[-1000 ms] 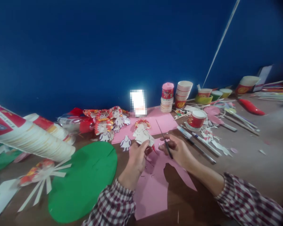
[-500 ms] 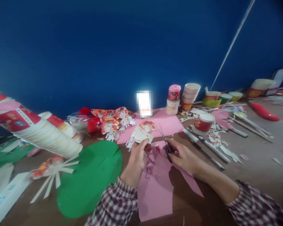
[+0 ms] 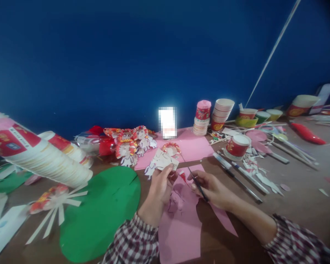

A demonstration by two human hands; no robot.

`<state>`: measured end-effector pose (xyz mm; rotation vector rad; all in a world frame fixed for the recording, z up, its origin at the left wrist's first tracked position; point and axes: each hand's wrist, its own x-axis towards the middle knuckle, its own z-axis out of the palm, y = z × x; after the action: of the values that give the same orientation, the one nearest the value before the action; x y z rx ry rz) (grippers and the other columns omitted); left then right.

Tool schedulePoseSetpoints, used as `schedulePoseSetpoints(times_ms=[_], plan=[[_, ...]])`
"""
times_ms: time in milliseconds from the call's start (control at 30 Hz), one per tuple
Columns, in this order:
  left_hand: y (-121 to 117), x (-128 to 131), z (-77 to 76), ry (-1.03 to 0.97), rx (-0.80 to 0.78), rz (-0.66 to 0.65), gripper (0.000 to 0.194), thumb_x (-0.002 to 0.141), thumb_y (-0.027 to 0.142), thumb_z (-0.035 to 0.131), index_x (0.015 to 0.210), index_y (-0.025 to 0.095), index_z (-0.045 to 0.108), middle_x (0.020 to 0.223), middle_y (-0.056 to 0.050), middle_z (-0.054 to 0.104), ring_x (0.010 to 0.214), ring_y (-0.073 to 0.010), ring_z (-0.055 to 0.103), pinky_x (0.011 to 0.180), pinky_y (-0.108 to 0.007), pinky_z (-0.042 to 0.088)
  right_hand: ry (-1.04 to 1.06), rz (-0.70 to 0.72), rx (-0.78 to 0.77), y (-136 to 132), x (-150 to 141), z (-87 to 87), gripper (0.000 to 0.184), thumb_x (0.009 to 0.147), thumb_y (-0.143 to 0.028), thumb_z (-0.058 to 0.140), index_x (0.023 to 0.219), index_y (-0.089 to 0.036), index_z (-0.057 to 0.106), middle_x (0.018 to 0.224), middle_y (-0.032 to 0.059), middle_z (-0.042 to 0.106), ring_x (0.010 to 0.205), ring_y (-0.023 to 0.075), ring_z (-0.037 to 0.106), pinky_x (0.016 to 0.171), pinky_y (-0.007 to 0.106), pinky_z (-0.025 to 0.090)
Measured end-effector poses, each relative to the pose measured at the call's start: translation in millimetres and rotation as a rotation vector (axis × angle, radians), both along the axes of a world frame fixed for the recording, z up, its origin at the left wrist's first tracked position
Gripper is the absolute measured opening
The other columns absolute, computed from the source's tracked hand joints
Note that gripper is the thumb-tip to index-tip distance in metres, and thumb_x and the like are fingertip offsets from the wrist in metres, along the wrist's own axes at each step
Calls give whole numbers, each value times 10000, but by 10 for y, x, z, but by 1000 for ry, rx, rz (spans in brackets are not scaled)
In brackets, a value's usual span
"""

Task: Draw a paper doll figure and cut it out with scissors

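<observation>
On the desk [image 3: 220, 244], a front paper sheet [image 3: 180, 238] runs below the left hand [image 3: 161, 187], which has cut paper pieces [image 3: 165, 159] in it; the right hand [image 3: 213, 189] holds scissors [image 3: 199, 185] to the right. Beyond both lies a rear paper sheet [image 3: 194, 146], paper figures [image 3: 129, 146] at its left, two cup stacks [image 3: 222, 115] near its right rear corner. Left of the hands lies a paper oval [image 3: 104, 216], a longer cup stack [image 3: 49, 154] at its rear left. Pens [image 3: 251, 178] lie right of the scissors, a single paper cup [image 3: 238, 146] behind them. The wall [image 3: 99, 66] stands behind everything.
</observation>
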<state>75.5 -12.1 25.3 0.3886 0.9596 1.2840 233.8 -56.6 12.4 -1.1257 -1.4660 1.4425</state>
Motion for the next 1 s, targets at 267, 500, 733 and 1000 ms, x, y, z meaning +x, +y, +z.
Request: schedulePoseSetpoints(times_ms=[267,500,733,1000], plan=[[-61,28,-9,42,9,-83,250,569,161,727,738,166,543,655,40,588,593,-80,559,640,-238,460,59,135,-126,-43,-2,-5,387,785,-479,602,982,-152,538,599,-29,484,504,86,424,451,198,314],[-90,37,10,61,30,-139,192,593,145,691,705,153,535,637,31,578,587,-83,545,614,-232,448,81,178,-126,-37,21,4,379,800,-465,590,993,-140,554,634,-16,505,541,91,464,471,193,337],[-78,14,-31,40,36,-153,227,575,166,715,712,163,535,652,34,580,595,-89,556,636,-243,456,98,150,-175,-41,6,74,412,753,-502,625,946,-144,553,612,-22,503,518,87,466,456,187,337],[-79,17,-24,27,43,-170,206,589,152,705,709,160,537,649,29,577,594,-82,549,622,-229,451,99,160,-160,-30,16,75,435,754,-518,618,950,-134,557,618,-17,508,526,84,471,463,186,342]])
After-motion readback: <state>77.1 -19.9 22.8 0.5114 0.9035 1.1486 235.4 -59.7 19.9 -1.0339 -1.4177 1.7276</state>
